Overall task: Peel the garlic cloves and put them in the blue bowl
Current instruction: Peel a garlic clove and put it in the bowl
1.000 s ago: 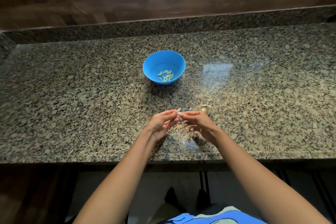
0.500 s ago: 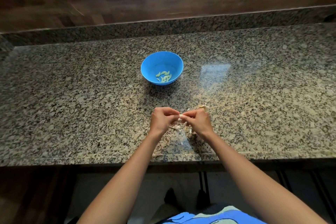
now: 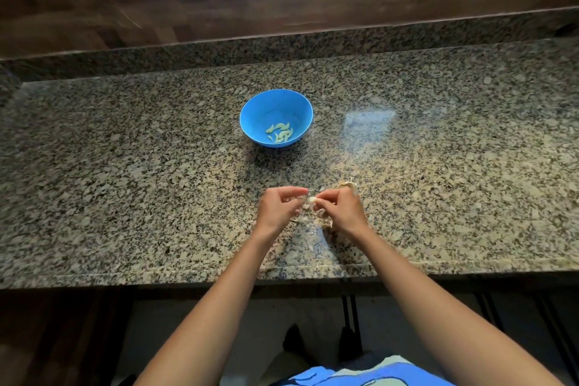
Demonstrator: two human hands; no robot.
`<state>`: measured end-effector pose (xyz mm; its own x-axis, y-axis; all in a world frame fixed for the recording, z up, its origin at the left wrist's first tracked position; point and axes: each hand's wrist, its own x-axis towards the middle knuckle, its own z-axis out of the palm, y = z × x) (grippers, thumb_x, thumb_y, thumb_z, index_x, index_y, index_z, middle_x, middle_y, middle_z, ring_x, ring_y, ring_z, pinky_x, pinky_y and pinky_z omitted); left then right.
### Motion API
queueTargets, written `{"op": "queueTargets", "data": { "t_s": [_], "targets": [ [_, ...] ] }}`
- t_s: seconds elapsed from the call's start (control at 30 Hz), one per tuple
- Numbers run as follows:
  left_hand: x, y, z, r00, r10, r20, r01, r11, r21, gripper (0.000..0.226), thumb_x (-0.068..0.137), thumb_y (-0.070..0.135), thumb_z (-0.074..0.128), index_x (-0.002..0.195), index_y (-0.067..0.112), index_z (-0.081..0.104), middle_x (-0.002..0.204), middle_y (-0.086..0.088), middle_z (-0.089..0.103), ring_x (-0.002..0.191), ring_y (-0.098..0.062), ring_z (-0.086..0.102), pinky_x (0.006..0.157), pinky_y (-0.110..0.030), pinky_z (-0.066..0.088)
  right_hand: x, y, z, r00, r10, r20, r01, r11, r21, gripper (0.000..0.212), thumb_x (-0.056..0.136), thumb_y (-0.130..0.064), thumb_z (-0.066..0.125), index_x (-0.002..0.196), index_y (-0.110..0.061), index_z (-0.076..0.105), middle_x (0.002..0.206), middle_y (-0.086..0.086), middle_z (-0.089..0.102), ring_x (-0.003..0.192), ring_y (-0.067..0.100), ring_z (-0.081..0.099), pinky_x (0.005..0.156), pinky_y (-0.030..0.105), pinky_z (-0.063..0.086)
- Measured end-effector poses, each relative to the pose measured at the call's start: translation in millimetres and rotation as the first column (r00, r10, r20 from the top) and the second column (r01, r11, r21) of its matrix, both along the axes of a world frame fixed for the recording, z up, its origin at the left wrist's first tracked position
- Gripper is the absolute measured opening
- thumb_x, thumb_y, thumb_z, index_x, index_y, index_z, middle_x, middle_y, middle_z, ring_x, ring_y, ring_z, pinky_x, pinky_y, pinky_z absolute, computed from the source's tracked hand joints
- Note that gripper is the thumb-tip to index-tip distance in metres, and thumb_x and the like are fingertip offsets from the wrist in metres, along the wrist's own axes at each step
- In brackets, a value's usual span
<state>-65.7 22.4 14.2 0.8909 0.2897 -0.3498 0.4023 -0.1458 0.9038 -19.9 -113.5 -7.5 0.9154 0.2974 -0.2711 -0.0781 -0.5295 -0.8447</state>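
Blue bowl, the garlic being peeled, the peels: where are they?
blue bowl (image 3: pixel 269 110), head view, bare inner wall.
garlic clove (image 3: pixel 311 199), head view, its pale middle.
peels (image 3: pixel 319 221), head view, middle of pile.

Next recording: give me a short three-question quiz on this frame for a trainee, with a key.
1. True or false: the blue bowl is empty.
2. What do the left hand and the right hand pinch between their fingers? A. a knife B. a garlic clove C. a spoon
3. Fill in the blank: loose garlic skins lie on the granite ____ under the hands.

Key
1. False: peeled cloves lie in its bottom.
2. B
3. countertop
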Motion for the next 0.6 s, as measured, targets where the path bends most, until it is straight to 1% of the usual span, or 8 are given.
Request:
{"op": "queueTargets", "data": {
  "t_s": [0.07,0.1,0.17,0.23,0.3,0.4,0.47,0.6],
  "targets": [
    [2,-3,0,0.997,-0.07,0.029,0.067,0.993,0.095,0.021,0.078,0.008,0.07,0.099,0.007,0.069,0.091,-0.003,0.071,0.077,-0.01,0.068,0.067,-0.02,0.055,-3,3,-1,0.994,0.082,0.069,-0.075,0.993,-0.095,0.017,0.086,-0.014,0.06,0.1,-0.009,0.068,0.08,0.003,0.069,0.069,0.02,0.065,0.065,0.031,0.057],
    [2,-4,0,0.997,-0.071,0.026,0.068,0.994,0.091,0.021,0.076,0.008,0.072,0.097,0.006,0.07,0.088,-0.004,0.072,0.075,-0.01,0.069,0.066,-0.019,0.055,-4,3,0,0.995,0.085,0.054,-0.082,0.995,-0.057,0.018,0.087,-0.013,0.059,0.102,-0.008,0.067,0.081,0.004,0.068,0.068,0.017,0.064,0.062,0.028,0.056],
    [2,-1,3,1.0,0.007,-0.018,-0.009,0.993,-0.116,0.021,0.075,-0.001,0.07,0.096,0.0,0.069,0.087,-0.013,0.072,0.076,-0.018,0.069,0.065,-0.02,0.055,-4,2,3,0.998,0.048,-0.048,-0.042,0.992,0.115,0.017,0.088,-0.007,0.056,0.102,-0.004,0.066,0.079,0.006,0.067,0.061,0.012,0.06,0.051,0.02,0.049],
    [1,2,4,0.995,0.06,-0.077,-0.086,0.916,-0.391,0.023,0.076,-0.009,0.065,0.098,-0.005,0.067,0.09,-0.02,0.07,0.08,-0.026,0.07,0.069,-0.025,0.058,-2,-4,6,0.985,0.028,-0.169,0.018,0.965,0.261,0.017,0.088,-0.005,0.056,0.101,0.0,0.065,0.077,0.007,0.067,0.055,0.01,0.059,0.043,0.017,0.044],
    [-2,5,3,0.991,0.075,-0.109,-0.12,0.857,-0.501,0.023,0.08,-0.012,0.06,0.1,-0.004,0.066,0.092,-0.021,0.07,0.079,-0.027,0.07,0.071,-0.027,0.058,0,-9,8,0.972,0.058,-0.226,0.025,0.936,0.35,0.015,0.086,-0.007,0.059,0.097,0.0,0.066,0.075,0.006,0.067,0.053,0.009,0.059,0.04,0.016,0.042],
    [-4,4,1,0.991,0.069,-0.117,-0.116,0.88,-0.461,0.023,0.082,-0.01,0.058,0.102,-0.002,0.066,0.092,-0.019,0.071,0.077,-0.024,0.07,0.067,-0.025,0.058,-5,-4,11,0.972,0.102,-0.212,-0.017,0.928,0.371,0.008,0.086,-0.009,0.06,0.09,-0.007,0.067,0.071,0.003,0.067,0.053,0.008,0.059,0.039,0.016,0.041],
    [-4,2,-1,0.985,0.126,-0.117,-0.167,0.865,-0.474,0.02,0.082,-0.008,0.06,0.102,-0.004,0.065,0.089,-0.019,0.07,0.075,-0.024,0.07,0.066,-0.025,0.058,-7,3,11,0.973,0.054,-0.222,0.032,0.93,0.365,0.01,0.088,-0.01,0.057,0.086,-0.008,0.066,0.068,0.003,0.065,0.053,0.01,0.058,0.039,0.017,0.04],
    [-3,5,-2,0.961,0.248,-0.123,-0.277,0.849,-0.449,0.015,0.081,-0.005,0.063,0.096,-0.004,0.062,0.083,-0.019,0.069,0.068,-0.025,0.068,0.06,-0.027,0.058,-6,6,2,0.992,-0.037,-0.117,0.053,0.988,0.144,0.027,0.091,-0.013,0.044,0.066,-0.008,0.054,0.062,0.004,0.055,0.052,0.014,0.056,0.045,0.025,0.042]
  ]
}}
